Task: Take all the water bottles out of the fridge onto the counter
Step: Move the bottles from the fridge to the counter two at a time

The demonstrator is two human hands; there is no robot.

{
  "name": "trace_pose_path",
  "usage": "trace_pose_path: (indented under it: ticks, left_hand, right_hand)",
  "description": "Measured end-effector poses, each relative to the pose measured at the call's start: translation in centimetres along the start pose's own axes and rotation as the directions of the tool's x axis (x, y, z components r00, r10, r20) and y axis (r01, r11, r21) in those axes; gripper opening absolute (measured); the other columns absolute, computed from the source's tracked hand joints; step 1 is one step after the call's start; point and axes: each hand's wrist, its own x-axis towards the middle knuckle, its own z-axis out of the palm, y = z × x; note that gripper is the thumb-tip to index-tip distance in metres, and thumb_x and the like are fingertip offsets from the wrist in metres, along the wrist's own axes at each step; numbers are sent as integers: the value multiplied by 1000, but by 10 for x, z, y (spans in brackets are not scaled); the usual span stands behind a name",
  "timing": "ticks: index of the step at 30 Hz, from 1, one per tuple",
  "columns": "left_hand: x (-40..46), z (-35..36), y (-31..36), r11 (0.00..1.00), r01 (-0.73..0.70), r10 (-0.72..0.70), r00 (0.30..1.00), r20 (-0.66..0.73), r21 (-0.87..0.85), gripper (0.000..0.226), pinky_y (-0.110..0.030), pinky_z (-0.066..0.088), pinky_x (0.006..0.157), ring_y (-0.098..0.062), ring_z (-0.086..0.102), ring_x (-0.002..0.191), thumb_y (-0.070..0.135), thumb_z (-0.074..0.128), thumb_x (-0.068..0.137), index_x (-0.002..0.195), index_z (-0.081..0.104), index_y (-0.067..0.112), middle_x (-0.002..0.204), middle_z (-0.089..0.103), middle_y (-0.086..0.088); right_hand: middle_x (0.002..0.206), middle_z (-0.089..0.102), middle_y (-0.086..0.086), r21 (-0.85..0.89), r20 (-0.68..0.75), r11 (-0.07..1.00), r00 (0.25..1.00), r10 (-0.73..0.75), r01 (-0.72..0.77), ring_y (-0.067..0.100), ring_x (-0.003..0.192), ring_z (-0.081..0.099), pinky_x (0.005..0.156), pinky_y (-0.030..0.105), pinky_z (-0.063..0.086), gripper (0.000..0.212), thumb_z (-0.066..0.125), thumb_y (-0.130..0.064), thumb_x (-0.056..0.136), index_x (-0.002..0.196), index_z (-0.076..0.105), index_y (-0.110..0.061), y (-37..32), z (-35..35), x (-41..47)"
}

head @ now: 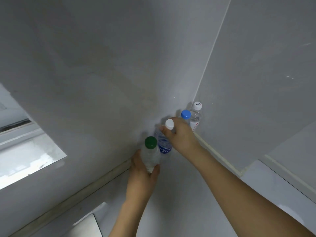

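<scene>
Several water bottles stand in the corner of the grey counter (179, 194). My left hand (142, 173) grips the clear green-capped bottle (150, 153) around its lower body. My right hand (181, 134) is closed around the neck of the blue-labelled white-capped bottle (164, 142), right beside the green-capped one. Behind my right hand stands a blue-capped bottle (185, 115), mostly hidden. A clear bottle with a white cap (196, 115) stands furthest back, against the wall. The fridge is out of view.
Grey tiled walls (119, 65) meet in the corner right behind the bottles. A window opening (25, 154) is in the left wall. A metal sink edge (85, 226) shows at the bottom left. A seam runs across the counter at the right (282, 178).
</scene>
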Motion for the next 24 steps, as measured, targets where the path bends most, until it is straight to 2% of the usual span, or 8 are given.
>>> trace_pose_path:
  ticks: [2,5,10,14,16,18,22,24]
  left_hand:
    - [-3,4,-8,996,90,-90,996,17,25,57,-32,51,76,-21,62,100,33,72,84,132,42,25,124,57,-1]
    - [-1,11,-16,984,178,-179,983,31,22,52,-31,52,73,-22,64,96,33,73,85,128,46,21,118,61,-2]
    - [6,26,-24,980,196,-196,980,-11,12,47,-31,51,72,-21,65,92,36,73,85,123,50,20,110,65,-2]
    - [15,34,-22,975,222,-222,974,-44,-14,37,-27,48,67,-16,65,85,31,70,87,119,54,21,104,67,1]
    - [19,36,-23,973,229,-229,972,-51,-3,31,-25,47,63,-13,65,80,32,68,88,114,56,22,101,67,1]
    - [22,38,-24,975,224,-223,973,-65,0,32,-27,49,64,-14,66,81,34,68,87,114,56,23,101,68,0]
    - [26,43,-25,974,226,-224,970,-94,19,39,-28,53,68,-13,66,86,36,69,85,120,55,27,107,67,4]
    - [26,45,-26,975,224,-221,968,-123,9,43,-36,57,76,-18,67,93,37,72,83,121,55,26,112,66,3]
  right_hand:
    - [94,61,6,-103,55,992,995,85,-79,22,83,59,70,33,47,30,64,-39,90,99,58,-11,-3,-7,1]
    - [108,61,1,-96,191,982,965,179,-163,21,99,60,83,37,50,32,59,-37,92,117,56,-17,-12,-21,-6]
    - [127,55,3,41,473,860,768,432,-509,27,110,58,95,41,53,43,55,-30,96,138,45,-27,-2,-16,-21]
    - [119,59,6,68,475,824,745,469,-562,25,107,58,99,40,49,35,54,-23,97,131,50,-18,19,3,-29]
    - [127,58,15,94,477,791,725,497,-604,32,117,57,102,41,49,23,55,-20,97,120,52,-17,24,11,-30]
    - [129,57,20,114,454,773,724,519,-625,36,120,55,102,43,48,26,53,-19,99,124,52,-14,29,19,-29]
    - [103,61,12,134,370,794,773,515,-593,28,96,59,98,46,50,25,51,-19,99,121,55,-9,44,31,-25]
    - [106,60,8,147,339,792,782,523,-593,26,98,59,99,45,50,32,51,-19,98,128,53,-9,51,34,-24]
